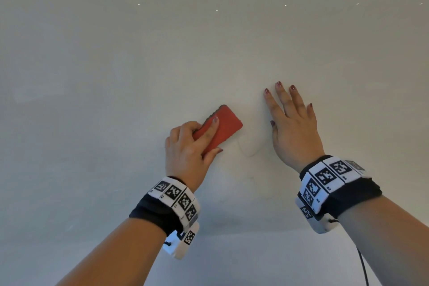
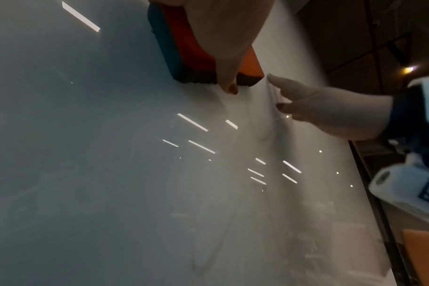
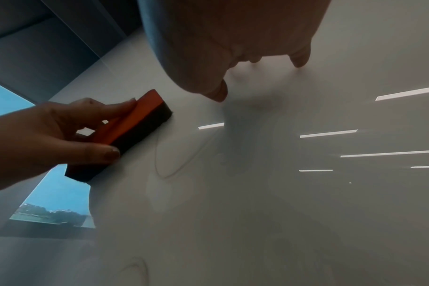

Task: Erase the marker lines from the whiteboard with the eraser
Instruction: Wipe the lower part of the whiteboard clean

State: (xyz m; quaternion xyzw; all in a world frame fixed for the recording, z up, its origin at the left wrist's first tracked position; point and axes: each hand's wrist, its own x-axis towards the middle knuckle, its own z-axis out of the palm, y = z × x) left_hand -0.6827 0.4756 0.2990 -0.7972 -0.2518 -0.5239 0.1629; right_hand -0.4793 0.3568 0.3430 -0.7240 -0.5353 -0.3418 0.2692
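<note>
While the left hand (image 1: 185, 146) grips the eraser (image 1: 222, 127), a faint marker line (image 1: 249, 154) curls just beside its right edge. The right hand (image 1: 292, 127) lies flat and open beyond that line.

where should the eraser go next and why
Probably a short swipe right and down: the left hand holds the eraser flat on the whiteboard, and a faint curved line remains just beside its edge, between it and the right hand resting open on the board.
</note>
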